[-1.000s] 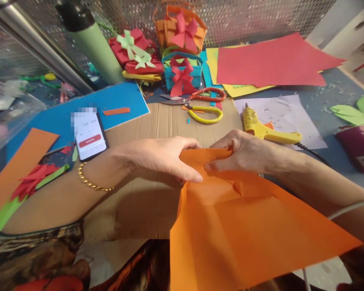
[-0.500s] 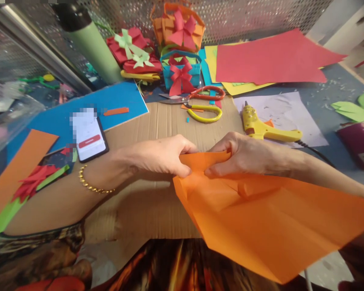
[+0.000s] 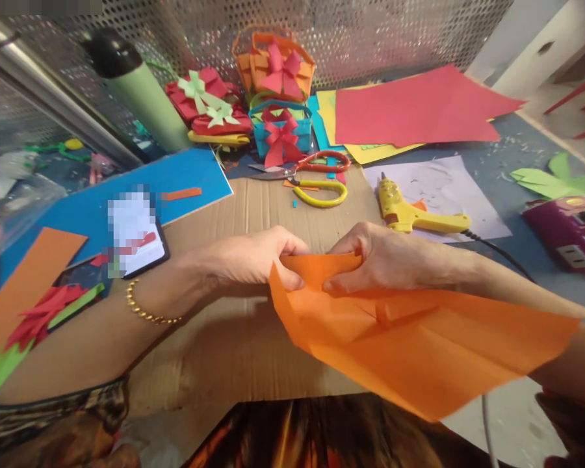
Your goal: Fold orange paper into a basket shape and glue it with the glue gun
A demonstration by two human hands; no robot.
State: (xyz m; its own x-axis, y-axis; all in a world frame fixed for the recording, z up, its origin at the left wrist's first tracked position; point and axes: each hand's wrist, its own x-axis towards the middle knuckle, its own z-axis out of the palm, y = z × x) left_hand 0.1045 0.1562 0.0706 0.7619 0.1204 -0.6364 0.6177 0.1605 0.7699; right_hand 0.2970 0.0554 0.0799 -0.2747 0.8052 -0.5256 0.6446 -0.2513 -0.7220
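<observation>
A large sheet of orange paper (image 3: pixel 419 351), creased and partly folded, is held up over the cardboard (image 3: pixel 214 351). My left hand (image 3: pixel 258 257) pinches its upper left part, thumb on the near face and the fingers hidden behind. My right hand (image 3: pixel 375 260) grips the top edge a short way to the right in the same manner. Between the two thumbs a narrow strip of the paper stands up. The sheet's free part spreads to the right, over my right forearm and above my lap. Beyond my hands lie scissors (image 3: pixel 316 179) with one red and one yellow handle.
A yellow glue gun (image 3: pixel 419 214) rests on white paper (image 3: pixel 443 175) at the right. Red sheets (image 3: pixel 419 107) and small paper bags with bows (image 3: pixel 280 136) stand behind. On the left are a phone (image 3: pixel 136 227), a green bottle (image 3: pixel 151 97) and a blue board (image 3: pixel 195 169).
The paper's free part has lifted and tilted a little, its lower corner now higher. Both hands keep their hold near the same place. The view has shifted slightly.
</observation>
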